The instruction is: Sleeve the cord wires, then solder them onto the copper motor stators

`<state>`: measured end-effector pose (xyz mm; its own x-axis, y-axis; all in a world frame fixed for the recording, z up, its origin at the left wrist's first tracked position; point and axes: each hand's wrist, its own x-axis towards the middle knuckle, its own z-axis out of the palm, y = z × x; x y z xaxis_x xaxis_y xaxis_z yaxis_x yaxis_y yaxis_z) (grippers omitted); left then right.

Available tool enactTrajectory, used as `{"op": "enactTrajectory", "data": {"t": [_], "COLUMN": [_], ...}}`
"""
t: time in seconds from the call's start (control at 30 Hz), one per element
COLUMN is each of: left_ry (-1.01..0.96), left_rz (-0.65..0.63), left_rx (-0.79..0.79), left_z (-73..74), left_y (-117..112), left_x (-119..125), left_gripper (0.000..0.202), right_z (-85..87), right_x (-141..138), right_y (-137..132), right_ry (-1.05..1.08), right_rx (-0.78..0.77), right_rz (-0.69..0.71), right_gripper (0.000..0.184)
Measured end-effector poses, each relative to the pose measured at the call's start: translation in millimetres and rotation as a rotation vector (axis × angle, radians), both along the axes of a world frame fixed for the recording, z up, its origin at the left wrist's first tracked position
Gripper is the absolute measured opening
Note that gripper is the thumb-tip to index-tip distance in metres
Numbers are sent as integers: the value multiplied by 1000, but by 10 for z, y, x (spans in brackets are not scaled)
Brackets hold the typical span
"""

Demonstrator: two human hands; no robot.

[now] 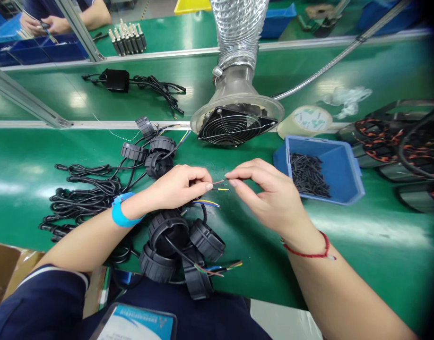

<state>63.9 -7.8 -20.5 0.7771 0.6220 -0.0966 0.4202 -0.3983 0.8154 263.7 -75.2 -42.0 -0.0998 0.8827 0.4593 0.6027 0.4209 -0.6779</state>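
My left hand (181,186), with a blue strap on the wrist, is closed in a pinch on thin wires (221,189) whose ends stick out past the fingertips, one with a yellow tip. My right hand (268,193) pinches at the end of one reddish wire; anything small between thumb and forefinger is too hidden to name. Below my left hand lie black ribbed plastic caps (168,231) with coloured wire ends. More such caps (159,164) sit above it. Coiled black cables (84,196) spread out to the left.
A blue bin (344,170) of short black tubes (309,174) stands to the right. A fume hood with a fan grille (234,125) hangs ahead. Beside it are a tape roll (305,121) and metal-cased parts (380,146). Another person's hands (48,24) work across the bench.
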Motion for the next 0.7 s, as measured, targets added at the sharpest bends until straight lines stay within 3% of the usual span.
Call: {"op": "enactTrajectory", "data": {"t": [0.17, 0.27, 0.5, 0.7], "left_ry": [20, 25, 21, 165], "left_rz": [-13, -21, -39, -62], "left_rx": [39, 84, 170, 279], "left_z": [13, 11, -16, 1], "left_y": [6, 5, -1, 60], "left_x": [9, 11, 10, -73], "left_gripper": [23, 23, 23, 21], "right_z": [8, -6, -21, -80], "right_x": [2, -8, -44, -41], "right_y": [-18, -16, 23, 23], "right_ry": [268, 417, 266, 336], "right_rx": [-235, -369, -381, -458], "right_rz": [6, -20, -15, 5], "right_gripper": [8, 16, 18, 17]}}
